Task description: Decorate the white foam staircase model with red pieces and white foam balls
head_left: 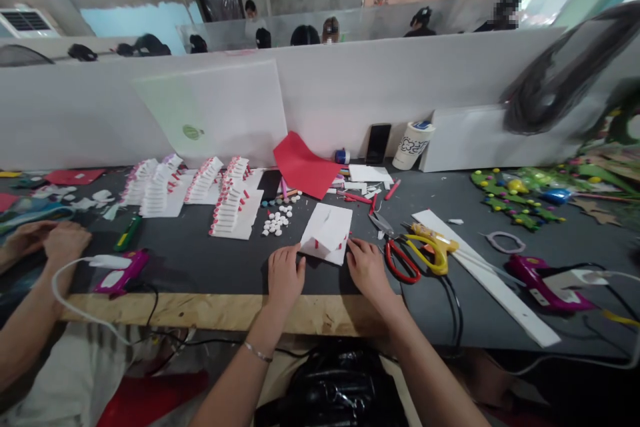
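Note:
A small white foam sheet point(327, 218) lies on the dark tabletop in front of me, with a raised flap and small red pieces along its lower part. At its lower left edge, my left hand point(286, 273) has its fingers drawn together against the sheet. My right hand point(368, 265) holds the opposite edge between thumb and forefinger. Left of the sheet is a cluster of white round pieces point(277, 221). Red-handled pliers point(401, 260) and a yellow glue gun point(435, 248) lie close to my right hand.
Rows of white pieces with red tips point(231, 210) stand at left. Behind are red foam point(305, 163), a phone point(379, 143) and a cup point(413, 145). A white strip point(490, 280) and purple power strip point(545, 283) lie right. A co-worker's hands point(63, 240) are at far left.

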### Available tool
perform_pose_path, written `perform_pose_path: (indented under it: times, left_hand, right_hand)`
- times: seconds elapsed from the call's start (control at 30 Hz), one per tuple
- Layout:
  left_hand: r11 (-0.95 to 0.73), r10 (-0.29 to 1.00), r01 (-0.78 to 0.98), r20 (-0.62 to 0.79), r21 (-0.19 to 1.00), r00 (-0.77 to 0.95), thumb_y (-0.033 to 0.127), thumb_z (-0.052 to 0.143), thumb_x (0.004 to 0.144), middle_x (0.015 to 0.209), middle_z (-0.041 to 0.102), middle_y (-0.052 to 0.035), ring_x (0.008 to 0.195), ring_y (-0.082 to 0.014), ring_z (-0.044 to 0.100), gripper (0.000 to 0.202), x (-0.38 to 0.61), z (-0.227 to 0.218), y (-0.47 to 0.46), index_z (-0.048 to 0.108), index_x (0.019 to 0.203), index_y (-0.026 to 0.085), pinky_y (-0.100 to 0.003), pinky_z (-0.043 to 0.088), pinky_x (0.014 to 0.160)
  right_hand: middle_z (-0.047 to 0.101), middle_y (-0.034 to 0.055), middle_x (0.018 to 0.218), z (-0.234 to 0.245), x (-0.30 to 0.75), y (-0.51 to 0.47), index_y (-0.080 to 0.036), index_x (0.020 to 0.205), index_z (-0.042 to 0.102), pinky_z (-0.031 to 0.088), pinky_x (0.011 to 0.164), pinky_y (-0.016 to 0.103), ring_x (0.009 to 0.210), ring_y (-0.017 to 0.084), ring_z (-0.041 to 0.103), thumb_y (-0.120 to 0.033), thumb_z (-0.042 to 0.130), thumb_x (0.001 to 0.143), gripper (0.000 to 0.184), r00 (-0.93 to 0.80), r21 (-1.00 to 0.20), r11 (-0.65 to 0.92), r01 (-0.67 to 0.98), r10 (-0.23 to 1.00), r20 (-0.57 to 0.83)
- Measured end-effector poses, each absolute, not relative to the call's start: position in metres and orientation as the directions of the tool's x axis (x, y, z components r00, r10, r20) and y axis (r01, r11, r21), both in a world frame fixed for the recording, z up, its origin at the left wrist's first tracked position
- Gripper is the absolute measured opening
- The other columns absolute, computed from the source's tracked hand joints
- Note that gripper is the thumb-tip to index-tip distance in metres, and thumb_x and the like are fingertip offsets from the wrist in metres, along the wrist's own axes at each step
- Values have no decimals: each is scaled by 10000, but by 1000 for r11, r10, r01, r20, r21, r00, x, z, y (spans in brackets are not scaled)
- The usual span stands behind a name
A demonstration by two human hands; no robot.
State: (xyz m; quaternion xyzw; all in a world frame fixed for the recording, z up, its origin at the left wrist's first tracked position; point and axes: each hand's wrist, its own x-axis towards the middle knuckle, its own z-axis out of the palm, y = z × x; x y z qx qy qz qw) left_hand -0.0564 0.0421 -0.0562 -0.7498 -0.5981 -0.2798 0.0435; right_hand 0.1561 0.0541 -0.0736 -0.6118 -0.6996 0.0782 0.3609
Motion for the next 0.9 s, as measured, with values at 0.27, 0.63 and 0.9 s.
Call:
perform_pose_path:
  times: [0.27,0.63,0.9]
  left_hand:
    - [-433,843,821,488,371,225,223,480,940,1114,715,-125,1088,-262,635,304,-50,-59,21,623,1201,163,-444,518,933]
    - [-600,796,636,442,485,414,232,524,940,1150,712,-102,1124,-236,627,314,-44,-52,14,618,1239,213,-448,523,969]
    - [-387,880,575,475,721,-4,312,496,944,1153,695,-111,1051,-214,655,280,-77,-8,52,662,1136,193,-376,555,901]
  right_hand:
    - [740,38,1040,-60,167,52,-237,1414,507,589,715,334,878,205,687,-302,536,844,574,132,-997,-45,-55,990,-52]
    - [757,-4,951,-58,175,51,-281,975,673,580,679,272,819,181,714,-349,760,683,312,299,-885,-25,-465,937,-183]
    - [766,20,814,4,245,103,-224,943,727,537,582,258,678,191,707,-394,811,654,346,-117,-964,-251,-91,964,-240]
